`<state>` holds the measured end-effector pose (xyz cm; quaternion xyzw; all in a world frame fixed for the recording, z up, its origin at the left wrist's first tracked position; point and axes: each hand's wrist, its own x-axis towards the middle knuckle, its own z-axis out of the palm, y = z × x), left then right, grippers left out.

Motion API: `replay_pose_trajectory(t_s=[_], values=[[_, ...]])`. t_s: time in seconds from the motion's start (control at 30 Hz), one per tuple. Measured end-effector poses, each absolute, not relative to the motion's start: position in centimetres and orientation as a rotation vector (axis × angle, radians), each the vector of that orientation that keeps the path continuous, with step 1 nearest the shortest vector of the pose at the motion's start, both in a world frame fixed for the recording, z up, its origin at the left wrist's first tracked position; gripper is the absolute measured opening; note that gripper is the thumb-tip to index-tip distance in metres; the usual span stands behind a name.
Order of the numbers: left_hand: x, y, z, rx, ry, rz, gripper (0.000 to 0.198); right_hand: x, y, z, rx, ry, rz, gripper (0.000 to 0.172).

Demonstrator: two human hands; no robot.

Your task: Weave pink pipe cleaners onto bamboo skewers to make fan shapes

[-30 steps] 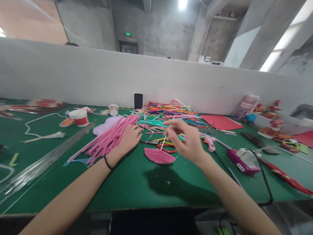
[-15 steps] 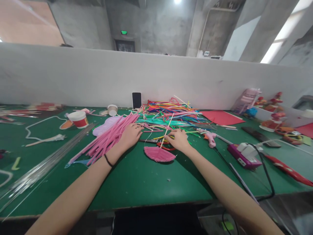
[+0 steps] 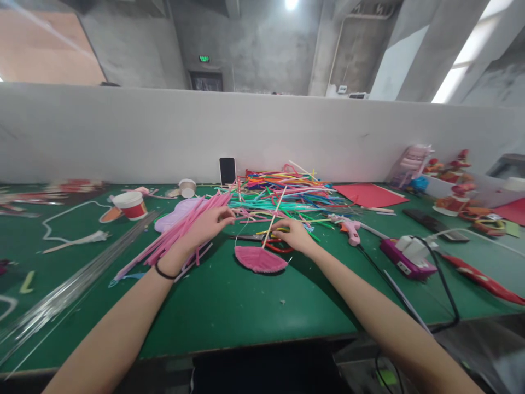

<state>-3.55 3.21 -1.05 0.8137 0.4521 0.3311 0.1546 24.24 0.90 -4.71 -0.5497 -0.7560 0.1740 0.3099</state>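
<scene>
My right hand [image 3: 293, 234] pinches a thin pale stick [image 3: 274, 219]. A pink fuzzy fan-shaped piece [image 3: 261, 259] is at the stick's lower end, and a thin wire curves up from its left side. Scissors with red-orange handles [image 3: 283, 247] lie behind that piece, partly hidden by my right hand. My left hand [image 3: 210, 223] is over the bundle of pink pipe cleaners [image 3: 174, 232], its thumb and fingers apart and nothing visible between them.
Many coloured pipe cleaners [image 3: 283, 183] are heaped at the back beside a phone [image 3: 227, 171]. A pink glue gun [image 3: 351, 232] and purple power strip [image 3: 406, 258] lie right. Left are a paper cup [image 3: 131, 204] and clear sticks [image 3: 77, 284].
My left hand has moved slightly left over the pink pipe cleaners, and its thumb has spread from the fingers. The stick and pink piece have shifted a little left with my right hand.
</scene>
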Motion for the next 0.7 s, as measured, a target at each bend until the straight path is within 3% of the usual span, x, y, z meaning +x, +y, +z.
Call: replay_pose_trajectory(t_s=[0.13, 0.27, 0.4, 0.57, 0.7], values=[[-0.4, 1.3, -1.0, 2.21, 0.993, 0.905, 0.021, 24.2, 1.3, -4.8, -1.301, -1.93, 0.527, 0.031], [1.2, 0.7, -2.5, 2.189, 0.939, 0.791, 0.018, 23.9, 1.1, -4.4, -1.262, -1.953, 0.359, 0.015], [1.3, 0.8, -3.2, 2.159, 0.922, 0.745, 0.02, 23.8, 0.2, -3.8, -1.339, -2.033, 0.336, 0.028], [1.0, 0.8, -2.7, 2.06, 0.963, 0.77, 0.022, 23.9, -1.1, -3.2, -1.385, -2.274, 0.45, 0.026], [0.2, 1.1, -1.8, 2.14, 1.108, 1.001, 0.028, 24.5, -1.3, -2.6, -1.389, -2.3, 0.511, 0.021]])
